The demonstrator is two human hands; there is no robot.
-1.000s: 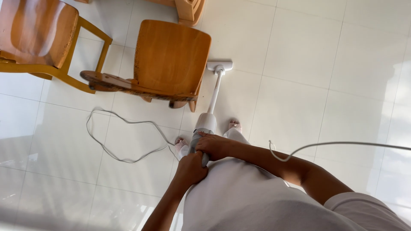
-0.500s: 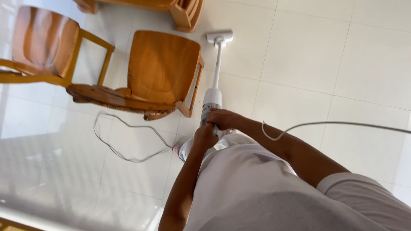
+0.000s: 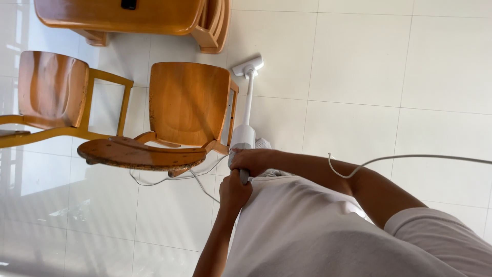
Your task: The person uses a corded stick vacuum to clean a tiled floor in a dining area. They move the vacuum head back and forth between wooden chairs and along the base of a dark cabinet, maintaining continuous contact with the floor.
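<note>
Both hands grip the handle of a white stick vacuum (image 3: 244, 128): the right hand (image 3: 249, 160) wrapped higher, the left hand (image 3: 234, 192) just below. Its head (image 3: 247, 66) rests on the tiled floor (image 3: 389, 77) beside a wooden chair (image 3: 187, 105). The hands hide the handle; the cord (image 3: 410, 158) runs off frame.

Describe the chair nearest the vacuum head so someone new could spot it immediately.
Start at the wooden table at the top. Below it two wooden chairs stand on white tiles; take the right chair, beside the white vacuum wand. Its neighbour stands farther left.

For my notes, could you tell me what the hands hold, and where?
Both hands, left hand and right hand, grip the white stick vacuum at its handle end.
</note>
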